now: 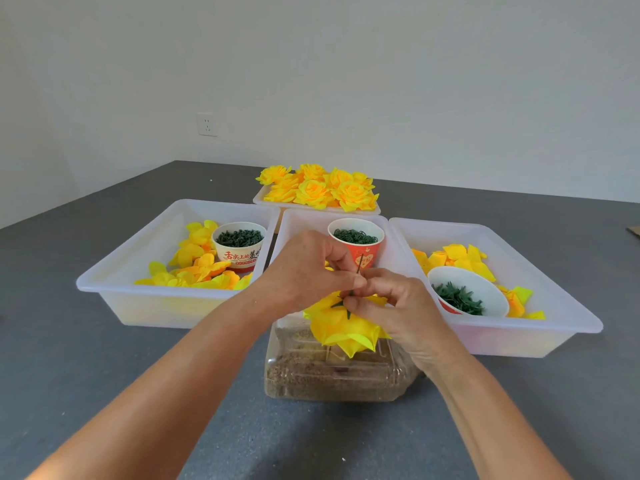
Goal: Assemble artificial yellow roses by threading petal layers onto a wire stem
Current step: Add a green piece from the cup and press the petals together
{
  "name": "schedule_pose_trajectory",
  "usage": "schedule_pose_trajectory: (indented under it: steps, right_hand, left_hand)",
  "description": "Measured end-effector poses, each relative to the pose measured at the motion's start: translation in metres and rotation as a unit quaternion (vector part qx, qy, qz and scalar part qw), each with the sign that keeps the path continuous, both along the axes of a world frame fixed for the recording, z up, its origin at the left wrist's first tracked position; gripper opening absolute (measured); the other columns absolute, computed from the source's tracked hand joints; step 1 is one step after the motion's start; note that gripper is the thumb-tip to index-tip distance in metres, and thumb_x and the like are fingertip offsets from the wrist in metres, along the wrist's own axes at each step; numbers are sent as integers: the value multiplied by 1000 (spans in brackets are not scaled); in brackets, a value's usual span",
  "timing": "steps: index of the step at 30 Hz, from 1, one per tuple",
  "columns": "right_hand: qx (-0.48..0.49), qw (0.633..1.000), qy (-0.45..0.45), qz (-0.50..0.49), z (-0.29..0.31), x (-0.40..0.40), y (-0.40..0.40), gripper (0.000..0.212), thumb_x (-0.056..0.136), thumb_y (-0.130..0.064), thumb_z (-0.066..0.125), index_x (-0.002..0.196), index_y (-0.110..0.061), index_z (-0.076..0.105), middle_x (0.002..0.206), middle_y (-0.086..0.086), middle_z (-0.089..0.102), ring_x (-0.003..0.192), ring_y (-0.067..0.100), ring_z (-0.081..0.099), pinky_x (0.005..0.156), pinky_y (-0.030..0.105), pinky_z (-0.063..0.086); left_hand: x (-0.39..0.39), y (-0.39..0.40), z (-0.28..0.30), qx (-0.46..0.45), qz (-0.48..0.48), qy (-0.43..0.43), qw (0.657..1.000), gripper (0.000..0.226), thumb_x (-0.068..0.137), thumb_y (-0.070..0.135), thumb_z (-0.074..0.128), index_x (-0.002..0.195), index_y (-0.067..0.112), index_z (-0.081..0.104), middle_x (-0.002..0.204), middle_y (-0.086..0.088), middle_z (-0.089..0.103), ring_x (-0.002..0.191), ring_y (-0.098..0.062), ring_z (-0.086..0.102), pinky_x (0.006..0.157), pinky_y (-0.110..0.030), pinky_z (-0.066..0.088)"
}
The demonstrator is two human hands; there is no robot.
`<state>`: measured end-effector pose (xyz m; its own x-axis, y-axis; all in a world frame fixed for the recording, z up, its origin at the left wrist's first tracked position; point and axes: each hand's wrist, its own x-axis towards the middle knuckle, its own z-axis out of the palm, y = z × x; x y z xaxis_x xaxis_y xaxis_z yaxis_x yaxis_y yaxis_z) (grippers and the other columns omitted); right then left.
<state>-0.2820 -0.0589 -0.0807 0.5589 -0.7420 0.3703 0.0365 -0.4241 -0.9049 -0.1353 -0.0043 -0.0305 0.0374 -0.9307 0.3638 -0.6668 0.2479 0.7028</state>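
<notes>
Just above the clear plastic box of brown granules (332,372) at the near centre of the grey table (104,393), both hands meet over a half-built yellow fabric rose (341,325); the left hand (304,268) has its fingers curled, thumb and forefinger pinching the thin dark wire stem (360,265) that sticks up from the flower; the right hand (391,299) is likewise curled, its fingertips pressing at the green star-shaped calyx (343,304) on the rose's upturned underside; behind the box stands a white plastic tray (294,223) holding a red paper cup of green rings (356,242); left of the box, a second white tray (138,296) carries loose yellow petal layers (194,268) and a printed paper bowl of dark green parts (239,245); right of it, a third tray (554,327) holds more petals (460,259) and a white bowl of green pieces (467,292); farthest behind the box lies a tray of finished yellow roses (318,188).
</notes>
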Motion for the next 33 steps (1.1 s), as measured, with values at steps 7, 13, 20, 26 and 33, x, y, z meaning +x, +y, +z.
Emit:
schedule_pose_trajectory:
  steps: [7,13,20,26,33]
  right_hand:
    - [-52,998,27,-24,-5,1,-2,6,66,-27,74,70,-24,71,98,-3,68,107,25,58,96,44,43]
    - [-65,998,19,-17,-10,1,-5,5,64,-31,71,66,-32,66,95,-5,67,108,27,55,98,47,40]
    - [-67,996,31,-42,-7,1,-4,17,67,-21,79,66,-34,67,90,-8,67,106,28,55,97,48,41]
    - [-68,980,59,-179,-7,8,18,12,66,-25,83,64,-24,70,85,-8,67,98,20,57,88,39,45]
    - [-132,946,91,-283,-6,17,28,26,69,-28,81,54,-25,60,81,-12,61,94,12,44,79,22,32]
  left_hand:
    - [0,1,-1,-3,-11,7,1000,23,76,10,75,59,22,64,58,15,59,61,11,53,64,-1,36]
    - [-1,0,-1,-11,-18,2,1000,23,76,9,75,60,21,64,58,16,58,60,12,53,63,0,35]
    - [-1,1,-2,-14,-5,13,1000,27,74,11,77,56,25,62,53,19,58,58,11,53,61,-1,36]
    - [-3,2,-3,-4,18,28,999,20,74,14,77,60,19,65,63,12,61,63,7,53,63,-3,39]
    - [-3,2,-3,4,20,24,999,14,75,13,76,65,14,67,64,11,61,65,5,53,66,-4,38]
